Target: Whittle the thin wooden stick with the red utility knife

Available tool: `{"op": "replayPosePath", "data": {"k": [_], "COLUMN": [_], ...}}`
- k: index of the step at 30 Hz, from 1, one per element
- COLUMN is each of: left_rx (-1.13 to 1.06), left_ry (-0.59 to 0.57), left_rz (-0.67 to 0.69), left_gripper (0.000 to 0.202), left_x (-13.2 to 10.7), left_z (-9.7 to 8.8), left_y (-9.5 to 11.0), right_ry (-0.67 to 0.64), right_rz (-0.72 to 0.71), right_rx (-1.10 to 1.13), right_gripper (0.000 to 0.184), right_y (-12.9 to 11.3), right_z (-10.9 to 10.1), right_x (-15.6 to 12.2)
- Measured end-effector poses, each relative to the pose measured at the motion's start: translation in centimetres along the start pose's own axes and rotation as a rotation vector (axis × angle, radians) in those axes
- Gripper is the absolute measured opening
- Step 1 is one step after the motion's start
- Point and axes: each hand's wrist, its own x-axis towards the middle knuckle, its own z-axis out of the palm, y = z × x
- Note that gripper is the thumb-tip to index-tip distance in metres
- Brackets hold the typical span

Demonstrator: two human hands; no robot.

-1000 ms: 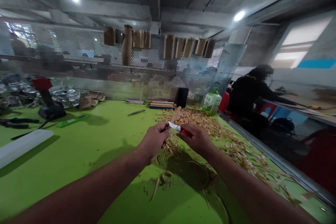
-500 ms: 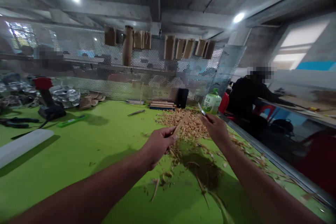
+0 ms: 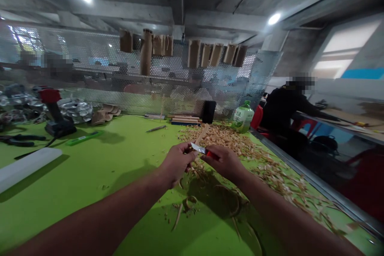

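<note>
My left hand (image 3: pixel 177 163) is closed around the near end of a pale strip of bamboo or wood (image 3: pixel 202 134), whose far end points away over the shavings. A knife with a red handle (image 3: pixel 211 155) sits in my closed right hand (image 3: pixel 225 163). Its short silver blade (image 3: pixel 198 148) lies across the strip just beyond my left fingers; whether the edge bites into it I cannot tell. Under and beyond both hands spreads a heap of curled shavings (image 3: pixel 231 140) on the green table (image 3: pixel 99 184).
A green bottle (image 3: pixel 242 117) and a black phone-like slab (image 3: pixel 209 111) stand at the back. Left are a red-and-black drill (image 3: pixel 52 112), pliers (image 3: pixel 22 140), a green cutter (image 3: pixel 84 138) and a white block (image 3: pixel 30 168). A person in black (image 3: pixel 282 108) sits at the right.
My right hand has come left and nearer, bringing the knife blade from beyond the strip's far end down to beside my left fingers. The left hand has shifted slightly left.
</note>
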Motion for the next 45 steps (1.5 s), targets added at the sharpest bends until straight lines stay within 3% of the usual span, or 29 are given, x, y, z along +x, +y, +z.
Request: {"op": "replayPosePath", "data": {"k": [4, 10, 13, 18, 21, 26, 30, 33, 40, 45], "left_rx": [-0.002, -0.028, -0.023, -0.025, -0.043, -0.092, -0.088, -0.033, 0.002, -0.065], "left_ry": [-0.011, -0.08, -0.071, -0.109, -0.104, -0.071, -0.056, -0.026, -0.023, -0.045], "left_rz": [0.001, -0.004, -0.005, 0.008, -0.013, -0.027, -0.015, 0.004, 0.033, -0.003], "left_gripper": [0.018, 0.047, 0.049, 0.05, 0.05, 0.043, 0.036, 0.02, 0.008, 0.039], "left_x": [0.0, 0.1, 0.1, -0.5, -0.6, -0.2, -0.4, -0.5, -0.3, -0.2], "left_z": [-0.1, 0.0, 0.1, 0.2, 0.2, 0.3, 0.5, 0.4, 0.1, 0.2], "left_y": [0.1, -0.6, -0.7, -0.4, -0.4, -0.3, 0.1, 0.2, 0.1, 0.0], "right_ry": [0.061, 0.19, 0.221, 0.393, 0.445, 0.277, 0.11, -0.004, 0.052, 0.132], "right_rz": [0.024, 0.105, 0.124, 0.345, 0.365, 0.145, 0.099, 0.046, 0.069, 0.1], "right_rx": [-0.066, -0.085, -0.087, -0.005, 0.004, 0.027, 0.048, 0.041, -0.024, -0.021], "right_gripper": [0.034, 0.032, 0.03, 0.042, 0.042, 0.032, 0.03, 0.032, 0.032, 0.031], "right_y": [-0.2, 1.2, 1.9, 4.5, 5.1, 2.6, 0.8, 0.1, -0.4, 1.0], "right_z": [-0.2, -0.6, -1.0, -2.9, -3.4, -1.5, -0.3, -0.1, -0.5, -0.7], "right_x": [0.2, 0.5, 0.8, 1.1, 0.9, 0.8, 0.4, 0.1, 0.2, 0.4]}}
